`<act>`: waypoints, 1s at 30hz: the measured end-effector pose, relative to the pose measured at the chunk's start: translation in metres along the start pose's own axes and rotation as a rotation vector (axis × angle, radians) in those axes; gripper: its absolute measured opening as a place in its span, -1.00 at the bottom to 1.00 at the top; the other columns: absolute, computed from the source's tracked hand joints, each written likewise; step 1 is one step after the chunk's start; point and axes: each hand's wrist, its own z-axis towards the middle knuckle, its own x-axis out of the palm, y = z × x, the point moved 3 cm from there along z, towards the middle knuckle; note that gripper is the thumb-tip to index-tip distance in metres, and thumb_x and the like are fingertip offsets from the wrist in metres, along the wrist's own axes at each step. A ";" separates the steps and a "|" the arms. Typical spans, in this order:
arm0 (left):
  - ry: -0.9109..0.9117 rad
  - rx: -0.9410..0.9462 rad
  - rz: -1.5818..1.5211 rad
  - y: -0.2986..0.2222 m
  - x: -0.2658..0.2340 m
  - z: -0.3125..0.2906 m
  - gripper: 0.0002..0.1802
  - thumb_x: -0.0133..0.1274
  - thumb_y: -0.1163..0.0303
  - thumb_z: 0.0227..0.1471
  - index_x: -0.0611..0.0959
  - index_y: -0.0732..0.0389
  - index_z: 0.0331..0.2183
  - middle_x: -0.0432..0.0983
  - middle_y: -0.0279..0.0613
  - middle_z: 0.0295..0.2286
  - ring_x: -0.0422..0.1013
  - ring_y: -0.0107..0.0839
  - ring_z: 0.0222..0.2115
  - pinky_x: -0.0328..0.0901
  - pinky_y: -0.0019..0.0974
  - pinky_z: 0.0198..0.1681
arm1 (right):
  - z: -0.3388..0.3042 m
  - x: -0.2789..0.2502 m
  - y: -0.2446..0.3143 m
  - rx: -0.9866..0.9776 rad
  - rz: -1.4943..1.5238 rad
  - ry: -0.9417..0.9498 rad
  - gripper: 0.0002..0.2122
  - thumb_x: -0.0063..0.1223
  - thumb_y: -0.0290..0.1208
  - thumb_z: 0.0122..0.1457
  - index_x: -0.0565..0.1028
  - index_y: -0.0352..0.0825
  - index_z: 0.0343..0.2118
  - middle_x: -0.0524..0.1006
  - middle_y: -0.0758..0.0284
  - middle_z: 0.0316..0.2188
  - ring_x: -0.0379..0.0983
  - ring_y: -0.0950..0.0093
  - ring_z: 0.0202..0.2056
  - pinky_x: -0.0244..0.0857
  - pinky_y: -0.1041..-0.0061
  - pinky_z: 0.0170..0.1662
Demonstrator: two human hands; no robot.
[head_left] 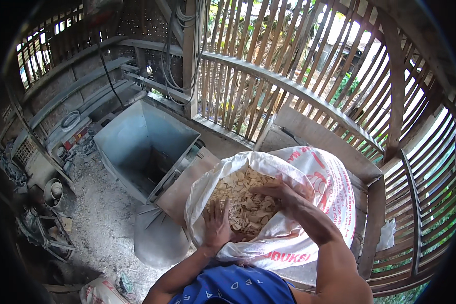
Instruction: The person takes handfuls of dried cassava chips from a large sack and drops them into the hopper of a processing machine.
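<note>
Chips (251, 207): pale bits inside the white sack (193, 206).
White sack: open on top, red print on its near side.
Left hand (218, 228): on the chips, near left, fingers spread, not gripping.
Right hand (282, 195): on the chips, far right, fingers stretched out; cannot tell if it grips any.
Metal bin (124, 130): far left of the sack.
Slat wall (289, 82): far side and right.

Pale chips (245, 202) lie in the white sack (268, 248), the left hand (218, 226) spread on them near the sack's left rim, the right hand (282, 194) toward its right; a metal hopper (124, 134) stands left of the sack, a slatted wall (289, 83) beyond
</note>
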 end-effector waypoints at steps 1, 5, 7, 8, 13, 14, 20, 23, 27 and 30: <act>-0.045 -0.005 -0.050 0.001 0.002 0.002 0.48 0.36 -0.33 -0.46 0.02 0.20 0.34 0.11 0.30 0.20 0.01 0.24 0.27 -0.18 0.31 0.31 | -0.016 0.012 0.007 -0.038 0.162 0.027 -0.54 0.08 -0.07 0.21 0.52 -0.35 0.01 0.51 0.17 0.02 0.47 0.41 0.03 0.34 0.36 0.10; -0.101 -0.031 -0.127 -0.012 -0.018 0.013 0.42 0.45 -0.16 -0.45 0.07 0.22 0.31 0.15 0.23 0.20 0.08 0.16 0.25 -0.06 0.12 0.32 | 0.037 0.021 -0.024 0.087 0.047 0.083 -0.44 0.03 0.11 0.21 0.50 -0.28 0.08 0.56 0.23 -0.02 0.50 0.41 -0.02 0.32 0.39 0.09; -0.184 -0.033 -0.181 -0.001 -0.012 0.013 0.41 0.46 -0.13 -0.44 0.08 0.27 0.30 0.15 0.21 0.20 0.09 0.15 0.24 -0.01 0.07 0.31 | 0.049 0.033 -0.015 -0.087 -0.195 -0.113 -0.28 -0.04 0.25 0.17 0.42 -0.32 0.16 0.50 0.17 0.05 0.41 0.33 0.09 0.22 0.32 0.17; -0.272 -0.021 -0.247 0.002 -0.010 0.014 0.40 0.48 -0.11 -0.44 0.09 0.31 0.29 0.14 0.19 0.20 0.11 0.13 0.23 0.05 0.02 0.29 | 0.079 0.022 -0.041 0.015 -0.219 -0.052 -0.22 -0.18 0.26 0.22 0.26 -0.34 0.28 0.31 0.12 0.24 0.19 0.28 0.26 0.10 0.27 0.25; -0.248 -0.152 -0.228 0.006 -0.036 0.001 0.39 0.52 0.07 -0.44 0.07 0.31 0.30 0.14 0.17 0.20 0.12 0.13 0.22 0.06 0.01 0.29 | 0.035 0.019 -0.022 -0.227 -0.419 -0.047 -0.06 0.02 0.34 0.06 0.17 -0.40 0.29 0.31 0.05 0.23 0.22 0.22 0.26 0.07 0.27 0.30; -0.249 -0.165 -0.268 0.006 -0.027 -0.003 0.38 0.52 0.08 -0.42 0.06 0.31 0.30 0.16 0.18 0.19 0.12 0.13 0.21 0.05 0.02 0.29 | 0.045 0.011 -0.050 -0.262 -0.523 -0.066 -0.01 0.10 0.34 0.00 0.14 -0.41 0.30 0.32 0.02 0.22 0.23 0.19 0.25 0.08 0.27 0.30; -0.448 -0.208 -0.345 0.000 -0.012 0.023 -0.04 0.34 0.21 -0.13 0.27 0.22 0.25 0.31 0.15 0.11 0.24 0.10 0.14 0.11 0.03 0.23 | 0.059 0.041 -0.047 -0.341 -0.527 -0.315 0.10 0.29 0.31 -0.14 0.11 -0.46 0.30 0.34 -0.11 0.15 0.28 0.07 0.20 0.12 0.19 0.28; -0.513 -0.339 -0.414 -0.010 -0.014 0.043 -0.17 0.30 0.20 -0.08 0.36 0.20 0.19 0.36 0.13 0.08 0.27 0.08 0.12 0.13 0.02 0.22 | 0.078 0.051 -0.058 -0.361 -0.338 -0.421 0.02 0.28 0.26 -0.07 0.16 -0.45 0.28 0.35 -0.09 0.15 0.28 0.09 0.20 0.12 0.21 0.28; -0.494 -0.526 -0.599 0.000 -0.006 0.055 -0.33 0.24 0.19 -0.02 0.48 0.16 0.12 0.43 0.11 0.02 0.31 0.05 0.09 0.16 -0.01 0.20 | 0.085 0.071 -0.055 -0.441 0.015 -0.415 -0.07 0.23 0.25 -0.02 0.26 -0.44 0.25 0.36 -0.08 0.16 0.26 0.07 0.21 0.07 0.21 0.30; -0.577 -0.531 -0.568 -0.005 -0.018 0.058 -0.59 0.04 0.19 0.13 0.64 0.05 0.01 0.48 0.08 -0.01 0.34 0.07 0.07 0.15 -0.08 0.19 | 0.059 0.083 -0.031 -0.441 0.097 -0.401 -0.26 0.20 0.05 0.12 0.31 -0.45 0.20 0.42 0.02 0.12 0.36 0.22 0.12 0.19 0.29 0.21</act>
